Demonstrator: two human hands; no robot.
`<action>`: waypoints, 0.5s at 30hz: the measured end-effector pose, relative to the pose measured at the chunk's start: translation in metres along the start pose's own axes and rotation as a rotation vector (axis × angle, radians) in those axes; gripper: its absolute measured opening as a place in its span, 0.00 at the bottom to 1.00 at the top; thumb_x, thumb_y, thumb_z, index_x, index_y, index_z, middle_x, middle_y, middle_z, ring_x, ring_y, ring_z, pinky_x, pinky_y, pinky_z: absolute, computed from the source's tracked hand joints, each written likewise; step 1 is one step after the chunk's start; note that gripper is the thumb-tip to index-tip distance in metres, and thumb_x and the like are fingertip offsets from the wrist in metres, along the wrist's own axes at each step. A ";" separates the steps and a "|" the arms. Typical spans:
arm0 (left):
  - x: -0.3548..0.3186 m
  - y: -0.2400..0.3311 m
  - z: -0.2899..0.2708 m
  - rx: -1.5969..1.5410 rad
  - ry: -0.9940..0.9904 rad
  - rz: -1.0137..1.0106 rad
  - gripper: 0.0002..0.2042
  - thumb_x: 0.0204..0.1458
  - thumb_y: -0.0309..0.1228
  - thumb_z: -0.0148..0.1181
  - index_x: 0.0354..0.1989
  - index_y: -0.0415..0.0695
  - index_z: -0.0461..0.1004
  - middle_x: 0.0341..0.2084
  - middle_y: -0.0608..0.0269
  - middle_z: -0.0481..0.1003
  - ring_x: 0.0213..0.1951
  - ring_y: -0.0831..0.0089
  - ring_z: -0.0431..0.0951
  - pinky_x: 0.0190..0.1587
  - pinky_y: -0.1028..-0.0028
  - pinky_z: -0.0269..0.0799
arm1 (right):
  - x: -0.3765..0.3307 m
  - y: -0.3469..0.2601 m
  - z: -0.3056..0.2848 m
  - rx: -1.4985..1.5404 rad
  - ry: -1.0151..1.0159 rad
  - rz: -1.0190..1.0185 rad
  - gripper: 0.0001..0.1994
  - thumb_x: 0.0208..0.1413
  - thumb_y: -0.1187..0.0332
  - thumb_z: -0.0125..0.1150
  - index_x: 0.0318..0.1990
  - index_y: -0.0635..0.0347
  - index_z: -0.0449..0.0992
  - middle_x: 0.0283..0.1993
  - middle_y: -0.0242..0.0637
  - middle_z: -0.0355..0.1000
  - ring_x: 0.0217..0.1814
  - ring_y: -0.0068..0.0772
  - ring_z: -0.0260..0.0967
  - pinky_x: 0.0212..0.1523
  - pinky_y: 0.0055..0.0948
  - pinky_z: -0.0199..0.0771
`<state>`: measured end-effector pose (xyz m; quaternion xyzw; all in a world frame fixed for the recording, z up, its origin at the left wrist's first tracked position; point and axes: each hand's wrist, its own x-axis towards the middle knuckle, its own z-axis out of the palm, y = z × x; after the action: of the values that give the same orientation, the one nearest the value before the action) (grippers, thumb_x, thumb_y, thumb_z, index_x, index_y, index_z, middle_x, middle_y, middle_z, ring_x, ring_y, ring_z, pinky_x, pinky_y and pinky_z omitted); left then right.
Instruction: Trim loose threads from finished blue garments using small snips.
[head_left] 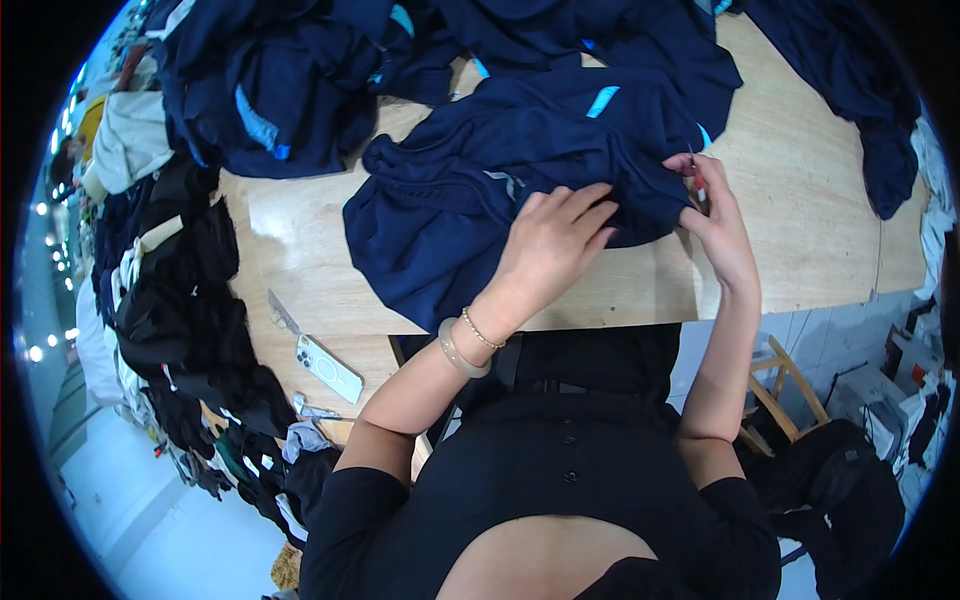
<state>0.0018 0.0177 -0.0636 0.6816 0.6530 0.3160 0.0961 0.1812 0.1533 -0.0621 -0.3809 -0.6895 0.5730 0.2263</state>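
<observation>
Our left hand [565, 235] lies palm down on a navy garment [440, 235], its fingers slightly bent and close together; we cannot tell whether the fingertips pinch any cloth. Our right hand [718, 220] is at the garment's right edge, curled round a small red tool [700, 184] (most of it is hidden by the fingers, so we cannot make out its full shape), with the thumb against the cloth. The garment lies rumpled near the front edge of a pale wooden table [800, 215], with its lower left part reaching that edge beside our left forearm. A gathered band [420, 190] runs across its left part, a small pale label [503, 179] shows just above our left hand, and a light blue strip [603, 102] marks its far side. On our left wrist we wear a beaded bracelet [482, 330] and, just below it, a pale bangle [453, 352]. Beyond the garment, more navy clothes [300, 75] with light blue patches are heaped along the far side, and another dark piece [880, 150] trails down at the right. To our left, a pale phone [330, 369] lies with its lenses up, near a slim grey metal piece [283, 313], and black clothes [180, 320] are piled farther left. A wooden stool [797, 395] stands low at our right.
</observation>
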 end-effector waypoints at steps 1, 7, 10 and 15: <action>0.001 0.002 -0.001 -0.023 -0.007 -0.001 0.11 0.45 0.28 0.63 0.39 0.42 0.78 0.47 0.63 0.74 0.38 0.67 0.73 0.40 0.72 0.68 | -0.001 -0.002 -0.002 -0.055 0.017 -0.070 0.27 0.37 0.85 0.45 0.52 0.64 0.68 0.51 0.38 0.63 0.60 0.32 0.60 0.59 0.23 0.56; 0.024 -0.026 -0.047 -0.094 0.284 -0.141 0.06 0.47 0.19 0.55 0.34 0.38 0.74 0.35 0.54 0.73 0.38 0.58 0.74 0.42 0.66 0.71 | 0.004 -0.043 -0.002 -0.096 0.099 -0.040 0.19 0.44 0.79 0.52 0.48 0.62 0.71 0.46 0.31 0.67 0.40 0.21 0.59 0.42 0.19 0.62; 0.039 -0.063 -0.052 0.035 0.309 -0.357 0.07 0.47 0.22 0.58 0.35 0.36 0.75 0.33 0.52 0.74 0.40 0.55 0.75 0.43 0.65 0.71 | 0.024 -0.056 0.026 -0.214 0.114 -0.217 0.12 0.50 0.71 0.58 0.43 0.63 0.74 0.41 0.33 0.72 0.38 0.26 0.67 0.41 0.23 0.66; 0.047 -0.084 -0.046 0.173 0.156 -0.338 0.06 0.47 0.26 0.60 0.34 0.40 0.76 0.29 0.56 0.74 0.36 0.57 0.75 0.40 0.64 0.71 | 0.058 -0.054 0.083 -0.707 0.238 -0.442 0.13 0.46 0.70 0.63 0.42 0.56 0.77 0.41 0.41 0.75 0.43 0.43 0.73 0.43 0.32 0.72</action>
<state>-0.0964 0.0598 -0.0591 0.5417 0.7881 0.2898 0.0380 0.0692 0.1445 -0.0370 -0.3415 -0.8774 0.1912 0.2773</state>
